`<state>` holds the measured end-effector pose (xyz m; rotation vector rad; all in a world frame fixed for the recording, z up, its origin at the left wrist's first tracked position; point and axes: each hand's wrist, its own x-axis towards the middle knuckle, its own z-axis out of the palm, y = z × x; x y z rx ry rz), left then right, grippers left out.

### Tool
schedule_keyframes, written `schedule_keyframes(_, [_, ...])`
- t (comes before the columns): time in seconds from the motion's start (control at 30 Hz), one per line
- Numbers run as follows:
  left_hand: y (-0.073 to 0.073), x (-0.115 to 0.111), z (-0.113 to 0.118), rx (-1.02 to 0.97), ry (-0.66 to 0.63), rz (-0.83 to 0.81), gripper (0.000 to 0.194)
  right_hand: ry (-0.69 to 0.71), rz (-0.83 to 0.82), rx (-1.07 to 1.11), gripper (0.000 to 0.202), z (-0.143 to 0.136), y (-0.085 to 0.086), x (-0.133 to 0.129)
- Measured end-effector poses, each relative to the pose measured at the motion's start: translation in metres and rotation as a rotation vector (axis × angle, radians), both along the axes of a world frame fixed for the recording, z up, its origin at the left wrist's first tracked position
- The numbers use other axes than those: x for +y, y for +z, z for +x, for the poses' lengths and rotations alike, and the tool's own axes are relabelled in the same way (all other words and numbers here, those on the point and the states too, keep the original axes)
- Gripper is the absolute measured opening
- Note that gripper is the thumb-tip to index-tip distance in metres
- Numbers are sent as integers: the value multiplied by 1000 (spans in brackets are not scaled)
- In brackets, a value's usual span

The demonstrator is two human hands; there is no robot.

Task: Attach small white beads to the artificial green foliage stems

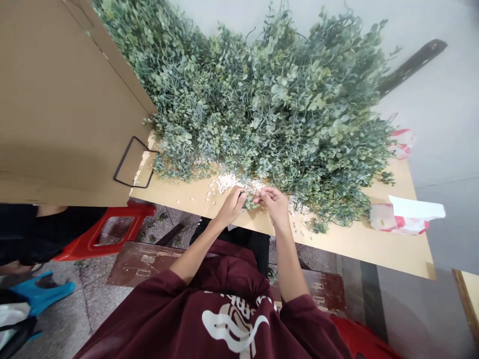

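At the table's near edge, my left hand [232,205] is closed in a pinch on a small green leafy sprig [250,202]. Just to the right, my right hand [275,202] has its thumb and fingers pressed together beside the sprig; what they hold is too small to make out. Beyond both hands lies a scatter of small white pieces [228,183]. A large heap of artificial leafy stems [262,104] rises behind them, its front edge close to my fingers.
A big cardboard box [67,99] stands at the left, with a black wire frame [130,187] beside it. Red-and-white wrapping [400,224] lies on the tabletop [396,254] at right. A red stool [112,232] and another person's dark sleeve [75,227] are at lower left.
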<state>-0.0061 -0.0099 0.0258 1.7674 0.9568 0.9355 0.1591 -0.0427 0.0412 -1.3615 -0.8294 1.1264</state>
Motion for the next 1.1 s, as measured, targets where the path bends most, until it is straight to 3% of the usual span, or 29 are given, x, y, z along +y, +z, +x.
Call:
schedule_keyframes(0.23, [3,1,0,-89,-127,-55,36,116,39,283,18,-11,-6,-4])
schedule_keyframes(0.43, [4,2,-2,-123,-212,-61,39,193,-37,446,17,-14,-11,-4])
schedule_keyframes(1.1, [10,4,-1,-106,-240,-73,43,227,-102,465,18,-11,-15,-2])
